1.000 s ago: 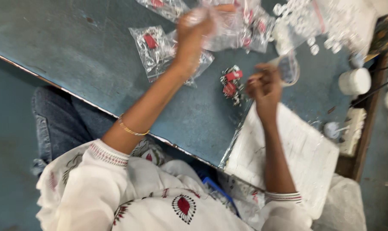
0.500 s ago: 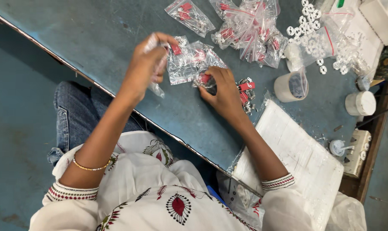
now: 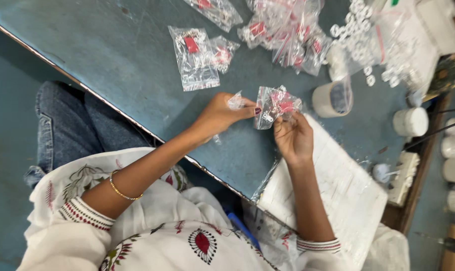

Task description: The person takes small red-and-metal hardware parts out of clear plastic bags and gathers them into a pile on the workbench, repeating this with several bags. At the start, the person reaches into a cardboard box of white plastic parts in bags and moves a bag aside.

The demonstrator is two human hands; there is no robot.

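Left hand (image 3: 221,116) and right hand (image 3: 294,138) both pinch one small clear bag (image 3: 273,104) with red parts, held just above the blue-grey counter (image 3: 112,60). Beyond: two filled bags (image 3: 197,55), a bag heap (image 3: 288,30), a tape roll (image 3: 332,98).

A small packing workshop is showing here. A worn blue-grey bench (image 3: 112,65) is carrying many clear zip bags (image 3: 282,35) of red parts at the far side, loose white rings (image 3: 360,42) are lying to the right, white pots (image 3: 411,122) are lining the right edge, and a ruled paper sheet (image 3: 338,190) is lying near.
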